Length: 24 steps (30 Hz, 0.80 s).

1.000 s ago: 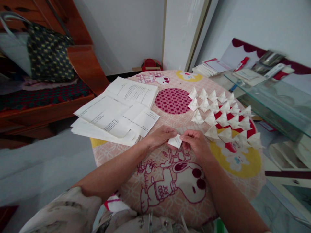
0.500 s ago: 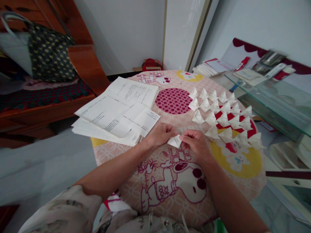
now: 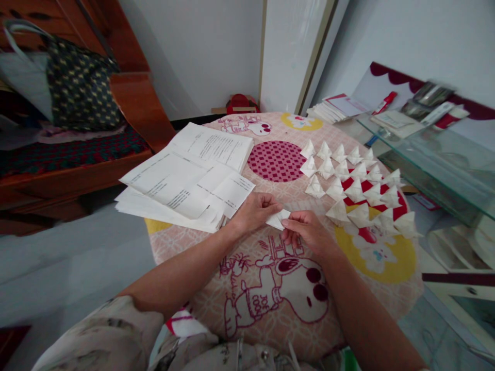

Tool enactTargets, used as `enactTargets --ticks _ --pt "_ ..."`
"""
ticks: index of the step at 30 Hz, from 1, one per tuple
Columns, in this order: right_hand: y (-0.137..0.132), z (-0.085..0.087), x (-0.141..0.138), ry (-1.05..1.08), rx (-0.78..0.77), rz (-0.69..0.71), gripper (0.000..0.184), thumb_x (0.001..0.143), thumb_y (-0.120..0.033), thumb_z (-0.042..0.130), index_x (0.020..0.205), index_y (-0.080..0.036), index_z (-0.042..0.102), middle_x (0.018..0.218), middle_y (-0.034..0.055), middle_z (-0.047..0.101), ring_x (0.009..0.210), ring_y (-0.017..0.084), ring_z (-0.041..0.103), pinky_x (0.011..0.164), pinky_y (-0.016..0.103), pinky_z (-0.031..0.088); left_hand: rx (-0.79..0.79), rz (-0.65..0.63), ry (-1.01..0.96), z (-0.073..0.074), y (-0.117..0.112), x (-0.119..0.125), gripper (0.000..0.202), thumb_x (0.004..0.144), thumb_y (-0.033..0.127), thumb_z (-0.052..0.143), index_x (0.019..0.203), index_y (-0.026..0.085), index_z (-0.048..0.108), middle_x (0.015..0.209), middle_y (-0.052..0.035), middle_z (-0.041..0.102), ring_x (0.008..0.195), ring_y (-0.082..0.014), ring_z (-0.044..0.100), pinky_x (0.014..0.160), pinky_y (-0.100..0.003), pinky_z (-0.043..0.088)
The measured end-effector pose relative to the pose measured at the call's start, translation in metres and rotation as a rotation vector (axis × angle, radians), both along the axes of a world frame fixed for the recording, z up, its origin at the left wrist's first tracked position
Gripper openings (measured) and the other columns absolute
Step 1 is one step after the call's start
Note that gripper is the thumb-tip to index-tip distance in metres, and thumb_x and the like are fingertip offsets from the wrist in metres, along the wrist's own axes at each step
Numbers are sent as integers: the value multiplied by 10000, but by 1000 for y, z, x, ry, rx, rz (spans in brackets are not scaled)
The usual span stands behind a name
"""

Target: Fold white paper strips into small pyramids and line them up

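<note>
Between my two hands is a small piece of folded white paper [image 3: 277, 220], held just above the patterned tablecloth [image 3: 247, 263]. My left hand [image 3: 257, 211] pinches its left side between thumb and fingers. At its right edge, my right hand [image 3: 307, 230] grips with thumb and forefinger, the other fingers curled below. Several folded paper boats [image 3: 355, 190] stand in rows on the table to the right of my hands. To the left lies a stack of printed paper sheets [image 3: 185, 185], the top one creased and partly overhanging the rest.
A glass shelf [image 3: 436, 149] with a red marker [image 3: 384, 103], papers and metal containers adjoins the table on the right. Beyond the table's left side is a wooden bench [image 3: 135, 103] carrying a dark patterned bag [image 3: 81, 87]. A white wall rises behind.
The folded paper has turned slightly and risen a little between my fingers. My right hand has shifted its grip a little left along the edge. The boats and sheets stay put.
</note>
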State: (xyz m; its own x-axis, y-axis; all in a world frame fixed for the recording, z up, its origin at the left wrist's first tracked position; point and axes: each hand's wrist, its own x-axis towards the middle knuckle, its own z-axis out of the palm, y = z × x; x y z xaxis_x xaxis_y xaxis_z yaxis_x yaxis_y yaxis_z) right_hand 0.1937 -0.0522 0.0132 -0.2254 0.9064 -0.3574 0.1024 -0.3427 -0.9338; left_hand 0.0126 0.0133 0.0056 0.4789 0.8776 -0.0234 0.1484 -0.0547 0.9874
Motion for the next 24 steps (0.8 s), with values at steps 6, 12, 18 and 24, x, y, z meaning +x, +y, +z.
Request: enactTargets --ticks 6,12,18,24 --pt "-2 -1 -1 -16 45 -44 317 795 -427 695 626 -162 652 534 13 653 364 73 507 349 180 358 -144 -65 -62 0 0 1 319 729 416 760 805 121 663 614 -3 627 505 -85 519 465 -193 316" --pt "-3 1 0 86 -36 21 354 799 -498 702 716 -154 678 609 33 695 428 114 595 362 192 417 -208 -36 -185 -1 -1 2 320 712 382 805 822 123 653 651 -18 671 524 -97 579 489 -197 370" --pt "-4 4 -2 129 -80 31 331 766 -477 729 691 -163 657 577 19 680 406 107 581 360 187 417 -273 -57 -211 0 -3 2 314 713 362 815 842 115 671 657 -19 680 522 -94 578 489 -197 375" --pt "-5 2 -6 63 -24 -88 298 711 -404 752 582 -177 609 490 2 624 359 91 510 327 183 346 -294 -26 -265 3 -5 4 401 725 468 821 828 107 682 647 -17 667 520 -82 556 500 -195 390"
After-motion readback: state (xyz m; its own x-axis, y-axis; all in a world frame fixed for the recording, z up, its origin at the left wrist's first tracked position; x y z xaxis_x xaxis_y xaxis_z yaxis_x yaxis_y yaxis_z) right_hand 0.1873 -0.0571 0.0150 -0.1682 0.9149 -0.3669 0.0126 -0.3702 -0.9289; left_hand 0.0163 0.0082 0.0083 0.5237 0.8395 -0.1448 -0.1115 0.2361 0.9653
